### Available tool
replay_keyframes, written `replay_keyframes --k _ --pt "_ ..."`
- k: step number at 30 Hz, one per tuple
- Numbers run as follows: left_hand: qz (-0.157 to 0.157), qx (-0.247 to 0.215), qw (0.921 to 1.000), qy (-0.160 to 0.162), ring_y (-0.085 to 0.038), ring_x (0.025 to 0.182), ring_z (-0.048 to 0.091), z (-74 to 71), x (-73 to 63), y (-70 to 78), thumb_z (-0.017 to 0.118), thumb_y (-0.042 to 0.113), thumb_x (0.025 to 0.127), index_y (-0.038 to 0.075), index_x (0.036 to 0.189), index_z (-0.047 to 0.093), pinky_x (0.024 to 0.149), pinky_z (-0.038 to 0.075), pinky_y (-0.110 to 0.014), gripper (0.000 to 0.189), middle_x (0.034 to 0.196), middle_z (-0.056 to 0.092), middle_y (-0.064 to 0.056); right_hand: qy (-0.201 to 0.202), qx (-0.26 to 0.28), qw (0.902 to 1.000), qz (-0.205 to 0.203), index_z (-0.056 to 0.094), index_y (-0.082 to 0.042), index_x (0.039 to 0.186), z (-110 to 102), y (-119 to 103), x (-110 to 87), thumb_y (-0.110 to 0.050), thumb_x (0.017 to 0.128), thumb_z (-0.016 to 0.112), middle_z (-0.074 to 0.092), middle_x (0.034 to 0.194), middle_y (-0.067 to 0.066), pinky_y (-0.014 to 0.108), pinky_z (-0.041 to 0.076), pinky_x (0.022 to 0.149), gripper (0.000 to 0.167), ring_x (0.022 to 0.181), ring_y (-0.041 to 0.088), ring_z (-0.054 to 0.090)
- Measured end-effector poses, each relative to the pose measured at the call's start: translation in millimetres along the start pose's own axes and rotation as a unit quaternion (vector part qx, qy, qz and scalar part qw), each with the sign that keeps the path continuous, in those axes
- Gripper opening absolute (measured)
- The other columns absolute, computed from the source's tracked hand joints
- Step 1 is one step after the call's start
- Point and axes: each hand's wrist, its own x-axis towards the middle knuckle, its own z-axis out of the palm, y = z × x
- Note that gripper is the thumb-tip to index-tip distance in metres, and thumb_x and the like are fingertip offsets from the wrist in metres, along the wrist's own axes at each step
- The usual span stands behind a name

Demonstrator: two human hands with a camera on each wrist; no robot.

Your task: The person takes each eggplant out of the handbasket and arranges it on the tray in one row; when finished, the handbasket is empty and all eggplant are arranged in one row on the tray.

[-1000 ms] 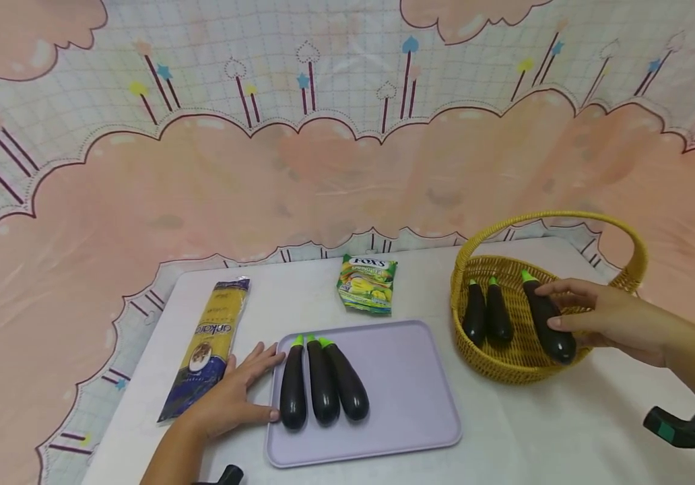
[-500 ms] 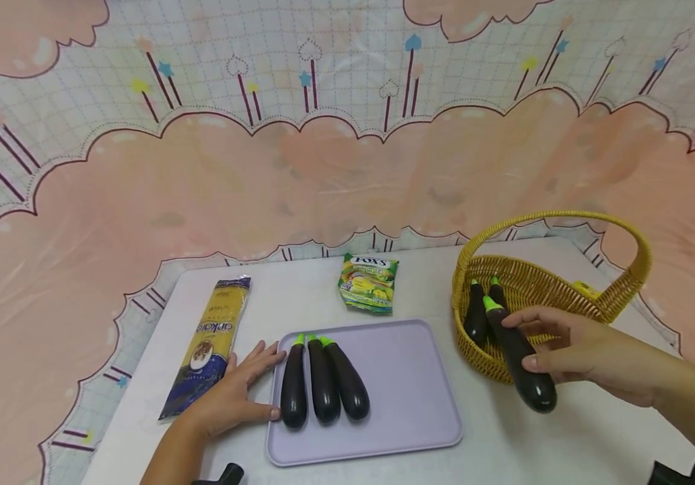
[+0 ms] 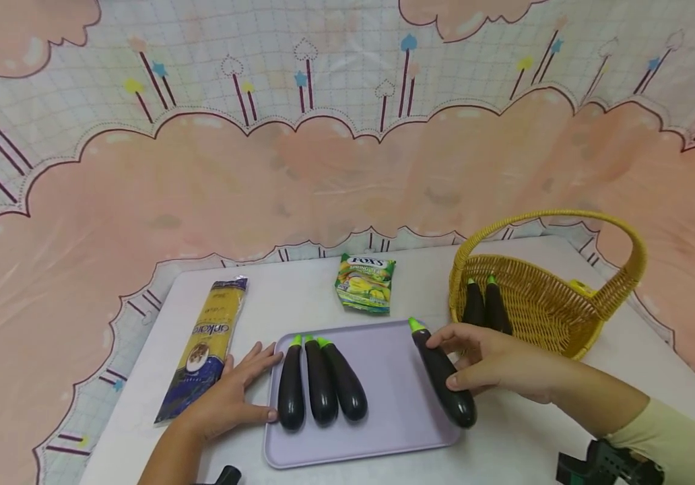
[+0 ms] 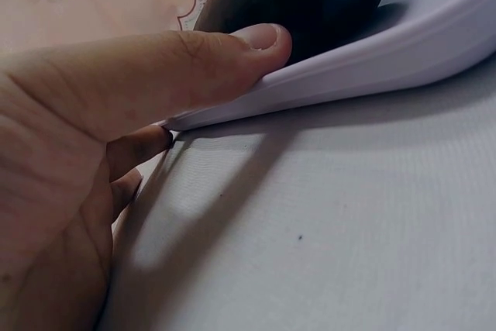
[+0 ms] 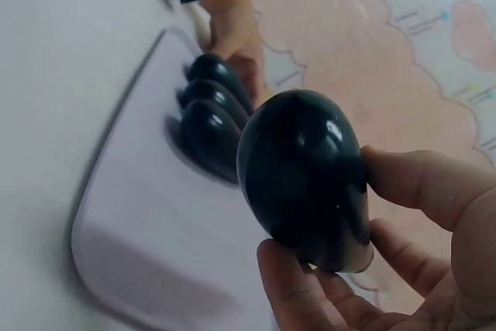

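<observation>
My right hand (image 3: 493, 360) grips a dark eggplant (image 3: 441, 374) with a green tip, held over the right edge of a lilac tray (image 3: 384, 431). In the right wrist view the eggplant's rounded end (image 5: 302, 168) faces the camera, thumb on one side and fingers on the other. Three eggplants (image 3: 321, 384) lie side by side on the tray's left part. My left hand (image 3: 235, 394) rests at the tray's left rim with its fingers spread. In the left wrist view the thumb (image 4: 256, 44) lies on the rim, right by the nearest eggplant (image 4: 310, 5).
A yellow wicker basket (image 3: 541, 296) with a tall handle stands at the right; two eggplants (image 3: 493, 306) show inside, partly hidden by my right hand. A green Fox's candy bag (image 3: 364, 283) lies behind the tray. A yellow and blue Ankara pasta packet (image 3: 205, 350) lies at the left.
My right hand has lifted an eggplant out of the basket and carried it left to above the tray's right edge. The left hand has stayed in place.
</observation>
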Motion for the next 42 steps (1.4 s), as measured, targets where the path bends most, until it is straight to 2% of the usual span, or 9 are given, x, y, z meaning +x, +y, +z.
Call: replay_keyframes --k 5,10,14,19,27,36,42 --pt "-0.007 0.001 1.0000 -0.003 -0.038 0.165 0.000 -2.0 2.4 3.0 0.097 0.038 0.071 0.020 0.161 0.051 0.122 -0.024 -0.066 0.102 0.176 0.028 -0.004 0.015 -0.015 0.9997 0.006 0.061 -0.010 0.138 17 8 28.3 -0.004 0.087 0.084 0.055 0.145 0.021 0.043 0.066 0.084 0.056 0.105 0.029 0.065" --pt "-0.004 0.005 1.0000 0.000 -0.040 0.165 0.001 -0.5 1.5 2.6 0.097 0.038 0.071 0.019 0.161 0.051 0.122 -0.024 -0.066 0.103 0.176 0.028 -0.006 0.035 -0.070 0.9969 0.008 0.067 -0.017 0.133 31 19 57.0 -0.007 0.085 0.088 0.060 0.142 0.015 0.039 0.062 0.078 0.054 0.100 0.026 0.067" --pt "0.000 -0.002 1.0000 0.002 -0.040 0.165 0.001 1.5 -0.3 1.1 0.097 0.037 0.070 0.018 0.161 0.051 0.122 -0.024 -0.066 0.103 0.175 0.028 -0.006 0.048 -0.119 0.9917 0.004 0.070 -0.022 0.128 41 25 78.1 -0.011 0.083 0.091 0.063 0.138 0.011 0.036 0.057 0.078 0.050 0.098 0.024 0.066" --pt "0.000 -0.008 1.0000 0.000 -0.038 0.165 0.000 2.4 -0.7 0.5 0.097 0.037 0.070 0.019 0.160 0.051 0.122 -0.024 -0.066 0.103 0.175 0.028 -0.004 0.060 -0.147 0.9873 -0.009 0.072 -0.023 0.127 51 24 96.1 -0.012 0.083 0.092 0.065 0.133 0.008 0.034 0.056 0.076 0.050 0.093 0.021 0.066" --pt "-0.007 -0.008 0.9999 0.003 -0.037 0.165 0.000 0.9 -0.7 1.5 0.098 0.037 0.069 0.021 0.160 0.052 0.122 -0.024 -0.064 0.103 0.175 0.029 -0.003 0.049 -0.200 0.9769 -0.058 0.070 -0.017 0.134 67 16 108.3 -0.013 0.083 0.092 0.067 0.131 0.009 0.031 0.051 0.072 0.056 0.081 0.017 0.061" --pt "-0.009 0.000 0.9999 0.004 -0.038 0.165 0.001 0.8 -0.6 3.2 0.098 0.038 0.069 0.022 0.160 0.052 0.123 -0.023 -0.065 0.103 0.175 0.029 -0.003 0.050 -0.199 0.9771 -0.056 0.067 -0.020 0.141 76 15 113.3 -0.014 0.083 0.092 0.066 0.136 0.012 0.036 0.052 0.082 0.064 0.096 0.019 0.062" --pt "-0.007 -0.001 1.0000 0.004 -0.037 0.165 0.002 0.9 -0.6 2.9 0.097 0.038 0.070 0.020 0.160 0.052 0.123 -0.023 -0.065 0.103 0.175 0.029 -0.003 0.057 -0.203 0.9759 -0.057 0.065 -0.022 0.144 75 16 114.7 -0.017 0.085 0.092 0.065 0.137 0.015 0.038 0.055 0.082 0.065 0.095 0.019 0.064"
